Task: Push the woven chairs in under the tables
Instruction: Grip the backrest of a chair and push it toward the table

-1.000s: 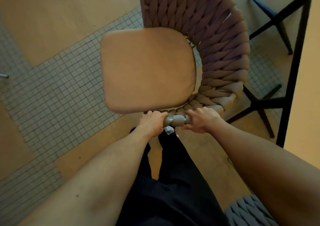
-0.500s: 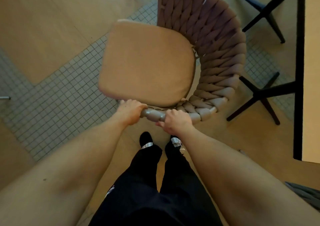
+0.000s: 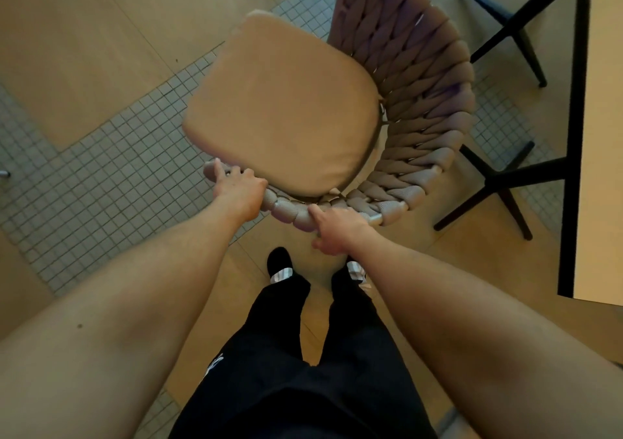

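Observation:
A woven chair (image 3: 424, 101) with a curved brown-mauve braided back and a tan seat cushion (image 3: 286, 105) stands in front of me, seen from above. My left hand (image 3: 239, 189) grips the near end of the braided rim, fingers curled over it. About a hand's width to the right, my right hand (image 3: 335, 228) holds the same rim. The table (image 3: 600, 155), pale top with a black frame, runs down the right edge; the chair stands left of it, outside its edge.
Black cross-shaped table feet (image 3: 499, 182) and a second black leg (image 3: 505, 24) stand on the floor right of the chair. Floor is wood planks with a diagonal band of small grey tiles (image 3: 101, 176). My legs in dark trousers (image 3: 303, 354) are just behind the chair.
The chair has turned and shifted, its seat swinging up and leftward in view. My left hand slid left along the rim, spreading from the right hand. The table edge shows more at right.

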The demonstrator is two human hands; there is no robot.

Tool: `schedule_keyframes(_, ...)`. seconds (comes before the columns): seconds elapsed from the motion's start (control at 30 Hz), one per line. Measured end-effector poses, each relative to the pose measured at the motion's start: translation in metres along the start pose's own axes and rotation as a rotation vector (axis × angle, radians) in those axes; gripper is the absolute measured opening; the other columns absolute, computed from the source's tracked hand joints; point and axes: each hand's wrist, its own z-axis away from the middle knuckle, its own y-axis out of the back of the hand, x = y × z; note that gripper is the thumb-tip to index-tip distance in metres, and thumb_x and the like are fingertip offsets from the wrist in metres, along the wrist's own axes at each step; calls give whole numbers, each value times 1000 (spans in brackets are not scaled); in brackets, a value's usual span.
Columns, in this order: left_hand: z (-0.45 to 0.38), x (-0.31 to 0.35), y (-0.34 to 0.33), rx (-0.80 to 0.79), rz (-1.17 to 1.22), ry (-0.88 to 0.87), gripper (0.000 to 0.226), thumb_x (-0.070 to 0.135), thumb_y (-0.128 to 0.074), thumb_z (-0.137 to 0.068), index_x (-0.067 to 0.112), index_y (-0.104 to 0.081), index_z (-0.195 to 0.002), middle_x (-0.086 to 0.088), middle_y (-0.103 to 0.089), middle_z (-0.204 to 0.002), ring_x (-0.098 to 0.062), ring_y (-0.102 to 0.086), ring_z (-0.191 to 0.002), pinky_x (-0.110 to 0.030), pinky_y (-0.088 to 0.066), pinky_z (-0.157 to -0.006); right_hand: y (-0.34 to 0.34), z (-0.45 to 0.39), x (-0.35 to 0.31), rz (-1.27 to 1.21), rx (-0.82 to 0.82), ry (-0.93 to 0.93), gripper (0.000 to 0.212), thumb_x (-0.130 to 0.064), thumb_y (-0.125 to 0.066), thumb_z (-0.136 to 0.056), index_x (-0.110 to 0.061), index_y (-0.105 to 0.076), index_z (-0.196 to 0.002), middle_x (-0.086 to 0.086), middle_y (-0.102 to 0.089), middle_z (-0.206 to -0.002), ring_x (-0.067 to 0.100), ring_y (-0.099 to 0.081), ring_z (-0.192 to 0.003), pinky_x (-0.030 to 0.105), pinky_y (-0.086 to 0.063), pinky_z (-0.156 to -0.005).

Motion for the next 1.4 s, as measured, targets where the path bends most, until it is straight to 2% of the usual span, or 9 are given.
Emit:
schedule_keyframes(0.2, 11, 54, 2, -84, -9, -53, 40, 21, -57, -90, 31, -54, -129, -6, -54, -131, -38, -36, -136, -80, -1, -109, 3, 11, 75, 258, -107, 35, 62, -40, -68, -92, -26, -37, -143, 6, -58, -137, 30, -55, -126, 49, -37, -103)
schedule_keyframes(0.33, 13, 97, 3, -135, 29, -121, 34, 28, -59, -88, 32, -56, -122, -4, -59, -124, -37, -46, -128, -79, -1, -110, 14, 14, 125, 468, -122, 58, 62, -43, -66, -93, -29, -37, -146, 2, -57, -140, 27, -53, -130, 50, -32, -109)
schedule_keyframes(0.43, 15, 134, 7, -137, 121, -172, 37, 31, -61, -86, 30, -53, -122, -5, -61, -120, -34, -54, -120, -69, -19, -112, 31, 8, 167, 583, -135, 41, 67, -49, -68, -91, -31, -37, -147, 2, -57, -141, 28, -49, -135, 58, -25, -115)
schedule_keyframes(0.57, 13, 177, 11, -130, 289, -154, 44, 32, -64, -86, 26, -49, -126, -7, -61, -117, -33, -59, -111, -53, -42, -98, 65, 2, 220, 759, -111, 23, 76, -51, -69, -89, -31, -33, -153, 1, -51, -150, 30, -37, -146, 67, -17, -118)
schedule_keyframes(0.63, 9, 193, 16, -128, 341, -150, 44, 35, -66, -87, 26, -48, -126, -7, -60, -116, -32, -59, -110, -51, -45, -92, 85, -3, 237, 866, -117, 11, 79, -51, -67, -90, -32, -29, -156, 5, -42, -156, 32, -30, -150, 68, -17, -119)
schedule_keyframes(0.73, 2, 216, 24, -157, 393, -102, 44, 34, -66, -88, 27, -49, -129, -6, -59, -117, -33, -57, -113, -54, -41, -97, 114, -13, 253, 966, -117, -96, 89, -56, -70, -86, -35, -23, -159, 6, -30, -163, 35, -21, -153, 69, -15, -119)
schedule_keyframes(0.97, -13, 234, 28, -162, 423, -5, 58, 18, -62, -91, 33, -39, -142, -9, -60, -123, -37, -56, -118, -59, -41, -101, 157, -27, 286, 1064, -76, -55, 87, -73, -60, -84, -35, -31, -156, -3, -42, -156, 29, -33, -148, 60, -15, -122)
schedule_keyframes(1.13, -10, 236, 23, -96, 422, 9, 47, 11, -52, -95, 34, -44, -135, -7, -63, -116, -35, -59, -112, -54, -44, -94, 154, -22, 285, 990, -46, -10, 82, -80, -51, -83, -35, -41, -151, -2, -52, -145, 26, -48, -132, 42, -38, -112)
schedule_keyframes(1.4, -2, 199, 13, -113, 282, -71, 49, 16, -40, -101, 37, -38, -145, -8, -60, -126, -32, -58, -116, -50, -43, -91, 124, -8, 268, 911, -64, -47, 72, -79, -52, -85, -35, -52, -142, -1, -59, -132, 26, -53, -122, 41, -41, -106)
